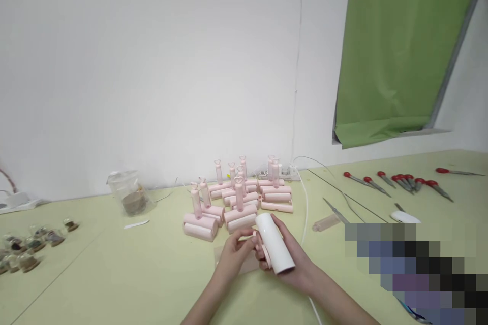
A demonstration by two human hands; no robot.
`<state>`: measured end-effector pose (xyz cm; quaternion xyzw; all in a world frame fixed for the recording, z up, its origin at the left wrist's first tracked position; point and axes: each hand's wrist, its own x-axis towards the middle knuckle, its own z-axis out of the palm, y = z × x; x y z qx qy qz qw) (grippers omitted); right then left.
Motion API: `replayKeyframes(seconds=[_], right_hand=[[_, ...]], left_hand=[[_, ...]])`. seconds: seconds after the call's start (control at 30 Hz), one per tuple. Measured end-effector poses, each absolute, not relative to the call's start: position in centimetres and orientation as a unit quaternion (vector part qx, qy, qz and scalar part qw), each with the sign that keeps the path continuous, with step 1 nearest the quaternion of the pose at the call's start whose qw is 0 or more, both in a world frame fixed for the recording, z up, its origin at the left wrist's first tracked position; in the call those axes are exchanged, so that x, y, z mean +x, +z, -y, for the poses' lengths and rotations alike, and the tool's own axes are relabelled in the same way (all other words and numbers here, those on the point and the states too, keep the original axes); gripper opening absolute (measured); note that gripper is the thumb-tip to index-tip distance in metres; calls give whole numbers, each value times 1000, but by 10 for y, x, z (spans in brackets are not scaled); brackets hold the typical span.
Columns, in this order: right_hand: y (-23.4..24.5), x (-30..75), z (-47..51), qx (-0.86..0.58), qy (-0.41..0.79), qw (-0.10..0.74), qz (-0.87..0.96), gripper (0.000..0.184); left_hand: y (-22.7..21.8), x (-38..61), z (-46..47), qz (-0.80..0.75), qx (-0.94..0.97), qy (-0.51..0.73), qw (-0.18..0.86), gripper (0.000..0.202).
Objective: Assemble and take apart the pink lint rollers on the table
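My right hand (295, 261) is wrapped round a lint roller with a white roll (275, 244) and pink plastic parts, tilted above the table. The fingers of my left hand (235, 253) are closed in a pinch on its pink part (263, 251), at the left side of the roll. Fingers partly hide that pink piece. Behind my hands stand several similar pink lint rollers (240, 218), lying on their rolls with handles upright. A pale flat piece (247, 264) lies on the table beneath my hands.
On the table (125, 274) are a clear bag (133, 198), a white strip (136, 224), small glass domes (53, 236), red-ended tools (407, 182), a pointed blade (335, 210) and a pink handle (327, 222). A white cable (306, 208) runs past my right hand. A blurred patch covers the lower right.
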<state>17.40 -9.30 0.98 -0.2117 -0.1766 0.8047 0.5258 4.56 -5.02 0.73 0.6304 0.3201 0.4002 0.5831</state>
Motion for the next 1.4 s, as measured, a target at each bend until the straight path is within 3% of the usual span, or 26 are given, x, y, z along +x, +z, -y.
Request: replayKeyframes(seconds=[0.27, 0.37, 0.5, 0.73, 0.87, 1.0, 1.1, 1.23, 1.4], right_hand=[[10, 164, 105, -271, 847, 414, 193, 52], [10, 160, 109, -309, 844, 382, 216, 54], [12, 157, 111, -321, 825, 401, 237, 55], [11, 157, 112, -308, 811, 419, 269, 56], [11, 156, 113, -307, 805, 427, 275, 57], [12, 155, 113, -301, 799, 435, 286, 55], [11, 158, 109, -284, 800, 461, 258, 54], [11, 167, 104, -254, 762, 546, 236, 51], [12, 174, 102, -295, 704, 594, 254, 51]], left_hand=[[15, 25, 50, -325, 528, 502, 602, 40], [19, 23, 54, -326, 558, 467, 603, 39], [17, 23, 58, -312, 617, 398, 603, 43], [16, 23, 63, -307, 655, 419, 549, 38], [13, 25, 68, -330, 671, 397, 533, 50], [8, 26, 68, -309, 660, 363, 581, 60], [11, 23, 66, -317, 637, 416, 567, 53], [18, 17, 63, -318, 627, 554, 446, 38], [14, 14, 60, -294, 672, 569, 371, 37]])
